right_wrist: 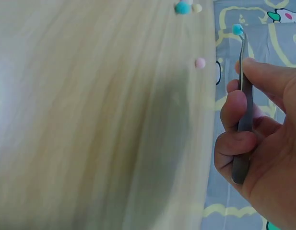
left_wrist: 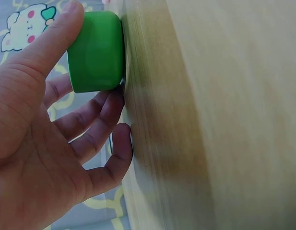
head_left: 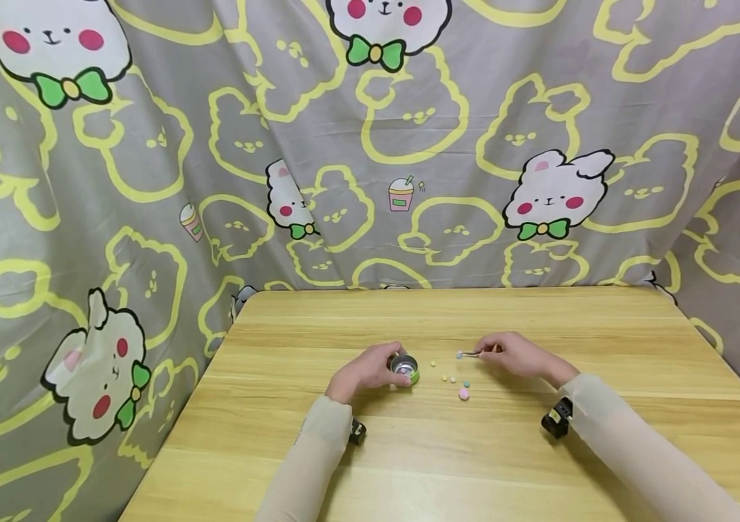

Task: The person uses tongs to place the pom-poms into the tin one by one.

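Note:
My left hand (head_left: 370,368) holds a small round green tin (left_wrist: 96,53), thumb on one side and fingers on the other. Its silvery inside faces up in the head view, and some small pieces show at the bottom. In my right hand (head_left: 516,354) is a pair of metal tweezers (right_wrist: 245,117), gripped between thumb and fingers. The bent tips pinch a little blue pompom (right_wrist: 238,29), held above the table to the right of the tin. Between the hands lie a larger pink pompom (head_left: 464,394), another blue pompom (head_left: 467,384) and a yellow pompom (head_left: 433,364).
A second yellow pompom (head_left: 444,378) and a whitish pompom (head_left: 453,380) lie close together near the blue one. All rest on a wood-grain table (head_left: 409,464). A patterned grey curtain (head_left: 343,239) hangs along its back and sides. Both wrists carry small black cameras.

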Tool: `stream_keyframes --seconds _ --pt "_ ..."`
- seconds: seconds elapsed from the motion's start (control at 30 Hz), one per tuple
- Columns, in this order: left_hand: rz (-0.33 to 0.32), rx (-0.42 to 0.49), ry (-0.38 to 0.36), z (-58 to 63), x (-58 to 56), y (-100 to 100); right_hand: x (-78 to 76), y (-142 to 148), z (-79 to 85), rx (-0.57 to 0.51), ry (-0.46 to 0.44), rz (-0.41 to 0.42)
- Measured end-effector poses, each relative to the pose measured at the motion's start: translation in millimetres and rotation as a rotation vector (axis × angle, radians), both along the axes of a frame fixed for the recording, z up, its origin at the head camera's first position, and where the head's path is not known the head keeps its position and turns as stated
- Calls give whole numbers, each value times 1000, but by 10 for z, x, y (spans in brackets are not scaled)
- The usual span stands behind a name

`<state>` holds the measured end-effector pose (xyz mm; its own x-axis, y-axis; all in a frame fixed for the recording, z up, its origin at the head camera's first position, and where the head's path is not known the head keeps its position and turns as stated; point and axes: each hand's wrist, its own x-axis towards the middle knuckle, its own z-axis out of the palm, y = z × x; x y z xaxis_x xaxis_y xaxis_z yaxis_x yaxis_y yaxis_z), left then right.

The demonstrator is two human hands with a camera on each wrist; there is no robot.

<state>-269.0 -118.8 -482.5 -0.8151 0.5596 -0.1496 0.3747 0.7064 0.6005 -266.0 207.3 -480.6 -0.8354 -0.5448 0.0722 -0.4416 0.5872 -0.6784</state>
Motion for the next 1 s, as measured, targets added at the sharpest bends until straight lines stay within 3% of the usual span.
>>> stream_keyframes --seconds 0.67,1.0 --pt "-6 4 11 11 7 -3 -38 -610 256 -40 43 135" --pt "-8 -2 28 -9 -4 -9 -50 -843 242 9 82 229"
